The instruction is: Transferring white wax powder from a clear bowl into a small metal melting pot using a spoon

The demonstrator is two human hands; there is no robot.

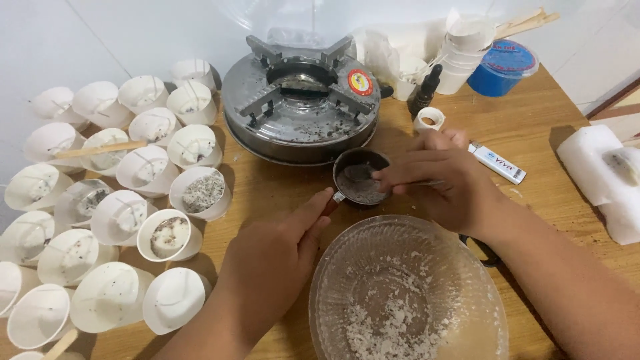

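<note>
A small metal pot (360,179) sits on the wooden tabletop (533,133), between a gas stove (300,100) and a ribbed glass bowl (407,293). The pot holds a thin grey residue on its bottom. The left hand (273,257) grips the pot's handle, fingers curled shut around it with the thumb stretched along the top. The right hand (447,180) hovers at the pot's right rim, its fingers pinched together over the inside; whether they hold anything is hard to tell.

The glass bowl, just in front of the pot, holds white waxy flakes scattered across its bottom, heaped toward the near side.

To the left, many white paper cups (120,220) crowd the tabletop, touching one another. Most hold a wick and a pale filling; a few nearest the pot show a speckled grey or beige fill. A wooden stick (100,149) lies across some cups.

Behind the right hand stand a dark dropper bottle (425,90), a small white cup (429,120), a stack of white cups (463,57) and a blue lidded tub (503,67). A white lighter (499,163) lies just right of the hand.
</note>
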